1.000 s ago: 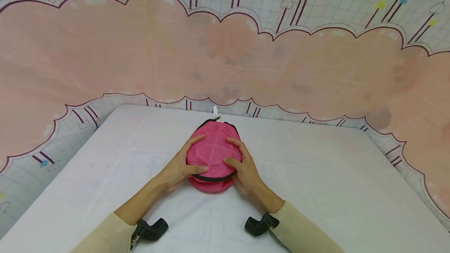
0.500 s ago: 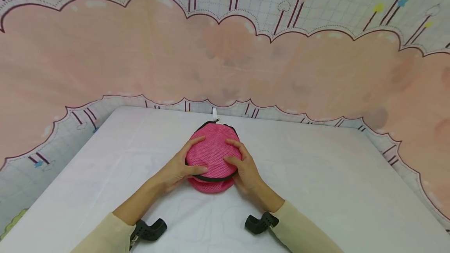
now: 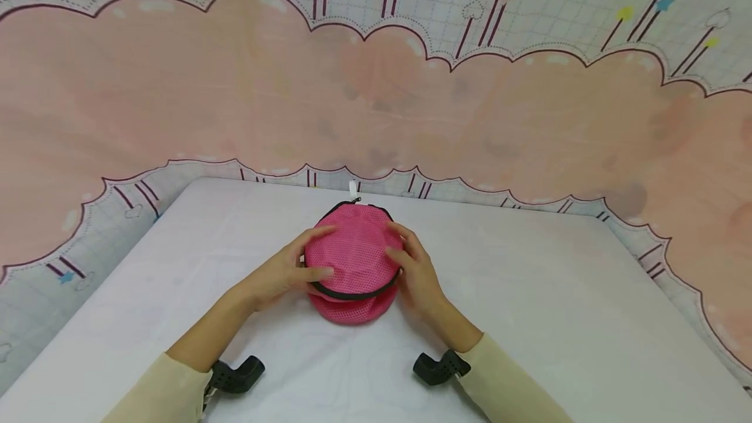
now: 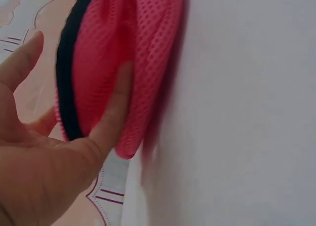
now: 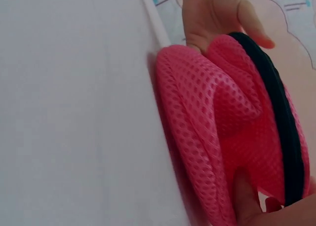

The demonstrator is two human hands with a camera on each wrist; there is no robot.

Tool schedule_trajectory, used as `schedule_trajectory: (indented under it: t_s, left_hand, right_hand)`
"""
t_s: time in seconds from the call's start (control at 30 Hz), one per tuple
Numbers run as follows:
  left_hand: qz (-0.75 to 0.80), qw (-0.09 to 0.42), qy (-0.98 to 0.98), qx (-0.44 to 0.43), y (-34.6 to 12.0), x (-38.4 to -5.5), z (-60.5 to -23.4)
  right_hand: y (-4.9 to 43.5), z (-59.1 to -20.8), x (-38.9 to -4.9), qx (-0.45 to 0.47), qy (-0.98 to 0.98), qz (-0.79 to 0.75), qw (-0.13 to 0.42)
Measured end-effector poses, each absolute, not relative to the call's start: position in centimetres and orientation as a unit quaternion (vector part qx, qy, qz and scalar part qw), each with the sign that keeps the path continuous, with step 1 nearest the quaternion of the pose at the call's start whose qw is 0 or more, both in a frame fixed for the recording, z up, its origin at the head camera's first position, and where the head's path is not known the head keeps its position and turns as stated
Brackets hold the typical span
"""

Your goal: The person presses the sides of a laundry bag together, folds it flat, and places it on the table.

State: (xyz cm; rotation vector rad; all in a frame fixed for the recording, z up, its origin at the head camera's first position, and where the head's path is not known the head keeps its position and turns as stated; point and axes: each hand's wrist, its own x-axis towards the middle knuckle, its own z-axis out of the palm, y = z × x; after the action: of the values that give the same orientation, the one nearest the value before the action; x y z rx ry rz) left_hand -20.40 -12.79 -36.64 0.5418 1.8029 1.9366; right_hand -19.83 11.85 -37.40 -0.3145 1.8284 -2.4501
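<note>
A round pink mesh bag (image 3: 355, 253) with a dark zip band stands upright-ish on the white table, its sides sagging into folds. My left hand (image 3: 284, 273) holds its left edge, with thumb and index finger over the top. In the left wrist view, one finger of the left hand (image 4: 54, 167) reaches into the fold under the dark band. My right hand (image 3: 420, 279) holds the opposite edge, two fingertips showing on top. The right wrist view shows a finger of the right hand (image 5: 247, 201) tucked into the bag's fold. The bag's inside is hidden.
The white table (image 3: 546, 305) spreads out on both sides of the bag. Behind it hangs a peach and white patterned cloth (image 3: 376, 103). A white tab (image 3: 353, 189) sticks up at the bag's far edge, by the zip pull. Black wrist devices (image 3: 237, 375) sit below both sleeves.
The bag has shifted slightly left. My left hand has moved left with it, and my right hand has slid outward toward the bag's right edge.
</note>
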Motion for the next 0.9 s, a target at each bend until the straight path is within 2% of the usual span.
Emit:
schedule_trajectory:
  t_s: [0.2,0.37,0.53,0.63,0.73,0.9]
  left_hand:
    - [0.639,0.164,0.733,0.168,-14.0,-20.8,-35.4]
    - [0.592,0.074,0.789,0.146,-13.9,-20.8,-34.7]
    - [0.521,0.006,0.831,0.193,-13.0,-20.9,-34.9]
    - [0.462,-0.025,0.855,0.235,-12.3,-20.9,-35.4]
    - [0.431,-0.030,0.866,0.253,-11.7,-20.7,-35.7]
    - [0.391,-0.015,0.883,0.261,-10.9,-20.6,-35.5]
  right_hand:
    - [13.0,-36.5,-20.3,-0.101,0.654,-0.750,0.016]
    - [13.6,-36.2,-20.5,-0.130,0.734,-0.666,-0.030]
    - [13.7,-35.8,-20.6,-0.206,0.814,-0.533,-0.109]
    - [13.6,-35.6,-20.6,-0.250,0.847,-0.449,-0.136]
    - [13.5,-35.6,-20.5,-0.274,0.869,-0.388,-0.141]
    - [13.5,-35.8,-20.3,-0.293,0.876,-0.365,-0.118]
